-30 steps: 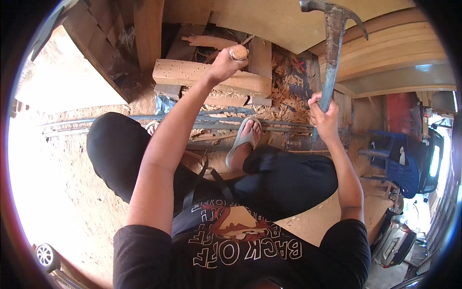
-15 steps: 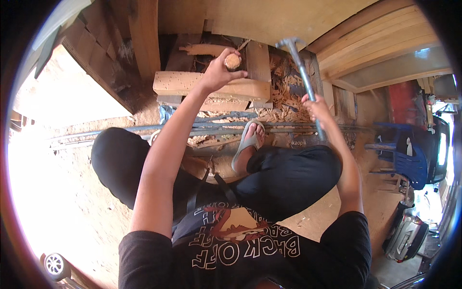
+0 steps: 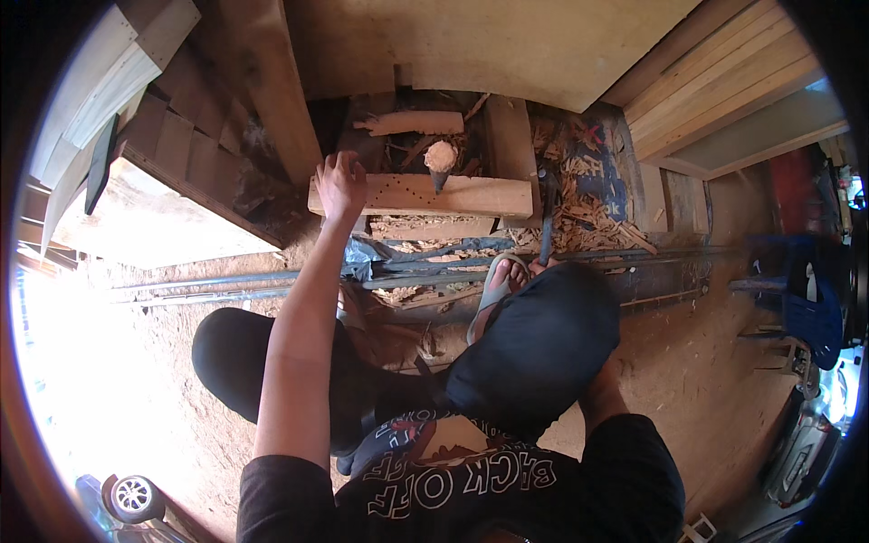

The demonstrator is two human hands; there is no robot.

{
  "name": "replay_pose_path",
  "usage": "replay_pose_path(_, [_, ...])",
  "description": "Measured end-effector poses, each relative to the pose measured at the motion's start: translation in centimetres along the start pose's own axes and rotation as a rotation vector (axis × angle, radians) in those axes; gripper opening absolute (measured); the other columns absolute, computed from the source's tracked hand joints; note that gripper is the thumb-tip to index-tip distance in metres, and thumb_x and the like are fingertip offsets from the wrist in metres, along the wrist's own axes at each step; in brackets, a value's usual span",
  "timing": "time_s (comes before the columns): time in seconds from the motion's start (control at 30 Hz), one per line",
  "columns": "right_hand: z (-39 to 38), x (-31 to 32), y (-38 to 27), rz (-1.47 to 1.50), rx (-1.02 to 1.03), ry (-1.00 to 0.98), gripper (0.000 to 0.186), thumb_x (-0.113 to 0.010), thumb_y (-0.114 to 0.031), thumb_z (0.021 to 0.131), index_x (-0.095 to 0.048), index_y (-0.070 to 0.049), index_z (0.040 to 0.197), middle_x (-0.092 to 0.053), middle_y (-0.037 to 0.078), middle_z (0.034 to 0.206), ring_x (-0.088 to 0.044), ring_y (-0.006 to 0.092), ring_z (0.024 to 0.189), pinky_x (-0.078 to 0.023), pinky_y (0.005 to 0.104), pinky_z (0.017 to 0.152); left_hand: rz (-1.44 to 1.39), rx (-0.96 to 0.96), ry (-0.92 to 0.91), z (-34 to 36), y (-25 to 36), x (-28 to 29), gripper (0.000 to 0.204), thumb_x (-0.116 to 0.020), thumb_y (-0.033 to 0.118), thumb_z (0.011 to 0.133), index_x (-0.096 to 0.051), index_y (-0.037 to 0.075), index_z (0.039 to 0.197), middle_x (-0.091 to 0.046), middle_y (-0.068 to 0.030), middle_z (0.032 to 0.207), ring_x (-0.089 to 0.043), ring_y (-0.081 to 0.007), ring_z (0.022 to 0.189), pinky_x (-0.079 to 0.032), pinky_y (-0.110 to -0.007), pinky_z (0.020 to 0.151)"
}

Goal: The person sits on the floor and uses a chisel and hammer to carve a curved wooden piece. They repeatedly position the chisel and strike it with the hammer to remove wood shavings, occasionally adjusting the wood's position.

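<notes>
1. Tool (image 3: 441, 157), round-topped pale wood and dark metal, stood on a rectangular pale wooden beam (image 3: 484, 195), upper centre.
2. My left hand (image 3: 340, 186) bent over its left end.
3. Right hand (image 3: 540, 266) mostly hidden, I couldn't tell either's grip.

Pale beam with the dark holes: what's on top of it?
A wooden-handled tool stands there, metal end down, beside the dark holes. The left hand overlaps the beam's left end, covering the wood behind it. Tip depth isn't visible.
</notes>
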State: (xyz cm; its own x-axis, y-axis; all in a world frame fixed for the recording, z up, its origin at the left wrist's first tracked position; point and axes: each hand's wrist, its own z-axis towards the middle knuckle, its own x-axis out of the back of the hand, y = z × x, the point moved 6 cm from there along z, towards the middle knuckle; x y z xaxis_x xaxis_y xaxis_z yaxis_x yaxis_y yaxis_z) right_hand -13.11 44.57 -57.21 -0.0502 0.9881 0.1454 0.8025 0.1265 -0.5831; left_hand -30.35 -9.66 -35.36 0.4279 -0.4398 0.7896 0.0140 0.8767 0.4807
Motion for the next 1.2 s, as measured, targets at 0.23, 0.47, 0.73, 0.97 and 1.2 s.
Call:
replay_pose_path(0.23, [-14.3,-4.9,-21.0,-0.57,1.004,0.496,0.071,-0.08,-0.02,0.091,-0.046,-0.008,0.153,-0.059,0.016,0.144,-0.057,0.0299,0.132,-0.047,0.0445,0.107,0.21,-0.155,-0.064,0.1,1.3,-2.8,0.024,-0.061,0.032,0.098,-0.068,0.012,0.11,-0.065,-0.0138,0.113,-0.059,-0.0359,0.112,-0.044,-0.054,0.099])
replay_pose_path(0.47, [-17.9,-20.9,-33.7,-0.245,1.29,-0.223,0.062,-0.086,-0.021,0.089,-0.054,-0.008,0.141,-0.067,0.01,0.121,-0.066,0.0195,0.11,-0.053,0.0372,0.098,0.173,-0.075,-0.078,-0.1,0.9,-3.0,0.028,-0.058,0.033,0.098,-0.064,0.009,0.11,-0.063,-0.0146,0.113,-0.057,-0.0348,0.111,-0.042,-0.052,0.1])
replay_pose_path(0.73, [-14.5,-26.4,-34.9,-0.118,1.11,-0.461,0.026,-0.074,0.003,0.092,-0.051,-0.007,0.088,-0.061,0.003,0.083,-0.056,0.0091,0.075,-0.048,0.0268,0.07,0.139,-0.079,-0.079,-0.3,0.5,-3.1,0.021,-0.06,0.024,0.093,-0.061,0.009,0.108,-0.062,-0.0145,0.11,-0.057,-0.0356,0.111,-0.041,-0.051,0.101])
replay_pose_path(0.97, [-15.2,-27.0,-36.5,-0.292,0.971,-0.926,0.027,-0.075,0.005,0.085,-0.052,-0.005,0.077,-0.06,0.003,0.078,-0.054,0.0116,0.074,-0.042,0.0297,0.069,0.124,-0.07,-0.067,0.0,1.1,-2.7,0.018,-0.06,0.022,0.093,-0.062,0.008,0.104,-0.063,-0.0141,0.106,-0.058,-0.036,0.108,-0.043,-0.052,0.096])
replay_pose_path(1.2, [-17.4,-27.0,-33.7,0.157,1.384,-0.069,0.032,-0.086,-0.023,0.09,-0.06,-0.005,0.085,-0.064,0.001,0.082,-0.059,0.0085,0.077,-0.048,0.0266,0.071,0.152,-0.058,-0.068,0.0,1.5,-2.6,0.021,-0.058,0.024,0.092,-0.061,0.007,0.102,-0.063,-0.016,0.105,-0.058,-0.0363,0.106,-0.042,-0.052,0.1])
